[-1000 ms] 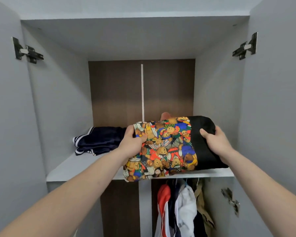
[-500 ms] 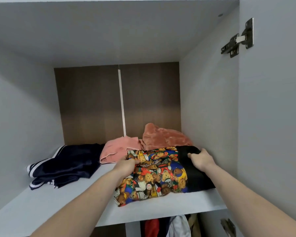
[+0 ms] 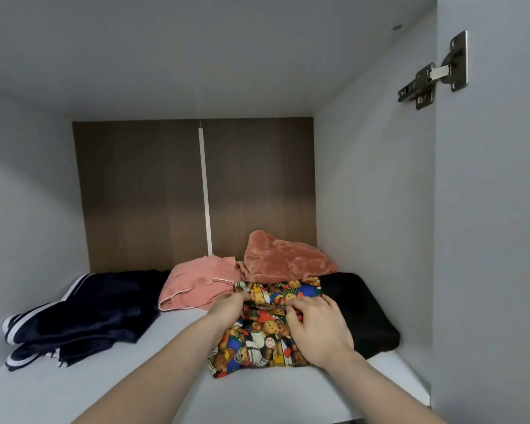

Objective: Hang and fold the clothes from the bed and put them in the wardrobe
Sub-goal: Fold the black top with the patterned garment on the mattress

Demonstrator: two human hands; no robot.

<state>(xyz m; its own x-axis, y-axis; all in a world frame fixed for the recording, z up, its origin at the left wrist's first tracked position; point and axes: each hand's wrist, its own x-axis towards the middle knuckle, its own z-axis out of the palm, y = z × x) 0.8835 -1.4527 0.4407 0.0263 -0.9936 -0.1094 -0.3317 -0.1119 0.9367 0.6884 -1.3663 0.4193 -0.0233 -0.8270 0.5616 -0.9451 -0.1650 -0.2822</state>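
Observation:
A folded garment with a teddy-bear print [image 3: 257, 341] and a black part [image 3: 360, 313] lies on the white wardrobe shelf [image 3: 257, 393], near the right wall. My left hand [image 3: 227, 310] pinches the fold at the garment's left edge. Laid on top of the print, my right hand [image 3: 318, 328] has its fingers curled into the same crease. Both forearms reach in from below. The garment rests fully on the shelf, its back edge against the pink clothes.
A navy garment with white stripes [image 3: 89, 313] lies at the left of the shelf. A pink buttoned piece [image 3: 196, 286] and a rust plush piece [image 3: 282, 258] sit at the back. The grey side wall [image 3: 374, 209] and a door hinge [image 3: 435, 75] are at the right.
The teddy-bear garment went from the shelf's front edge deeper onto the shelf. My right hand shifted from the black end onto the printed top. The camera came closer and higher.

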